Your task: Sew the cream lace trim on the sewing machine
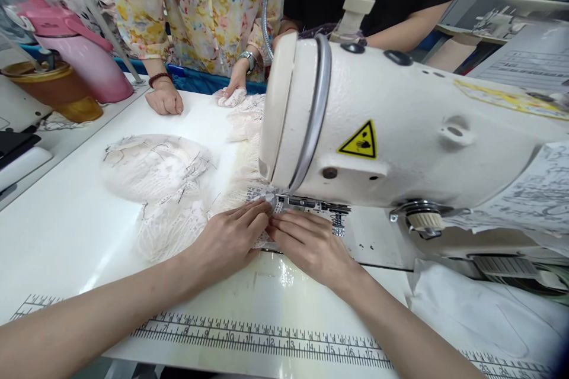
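My left hand (233,228) has its fingers pressed together on the lace fabric (173,225), close to the presser-foot area of a sewing machine (355,124). From the other side my right hand (311,243) closes on the same lace at its edge, its fingertips almost meeting the left ones. The sheer, pale lace, with dark loose threads on it, spreads in a gathered heap to the left and behind the machine head. The machine head and my fingers hide the needle. Both thumbs are partly covered.
Across the table a person in a flowered top rests one fist (164,99) and holds lace in the other hand (237,80). A person in black stands beside. A pink flask (82,50) and brown cup (62,92) are at left; white cloth (480,308) lies right. A ruler strip (267,340) lines the front edge.
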### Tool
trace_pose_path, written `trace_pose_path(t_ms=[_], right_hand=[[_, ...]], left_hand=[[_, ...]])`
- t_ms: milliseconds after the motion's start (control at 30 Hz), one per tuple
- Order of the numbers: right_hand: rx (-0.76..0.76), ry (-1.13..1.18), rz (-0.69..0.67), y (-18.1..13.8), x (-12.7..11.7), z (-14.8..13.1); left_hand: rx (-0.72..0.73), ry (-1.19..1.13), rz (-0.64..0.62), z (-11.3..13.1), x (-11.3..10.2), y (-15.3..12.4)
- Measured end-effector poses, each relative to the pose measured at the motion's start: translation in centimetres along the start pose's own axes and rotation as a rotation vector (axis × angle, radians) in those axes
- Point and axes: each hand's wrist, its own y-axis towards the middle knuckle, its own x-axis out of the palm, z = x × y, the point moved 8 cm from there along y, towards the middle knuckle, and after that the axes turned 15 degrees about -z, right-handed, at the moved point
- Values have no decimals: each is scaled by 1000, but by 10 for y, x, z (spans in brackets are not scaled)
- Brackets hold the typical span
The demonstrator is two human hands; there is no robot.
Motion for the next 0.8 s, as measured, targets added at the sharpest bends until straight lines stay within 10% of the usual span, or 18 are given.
trace_pose_path(t_ms=[800], right_hand=[[30, 21, -21, -2, -4, 16]], left_hand=[[51, 51, 6, 6, 4, -1]])
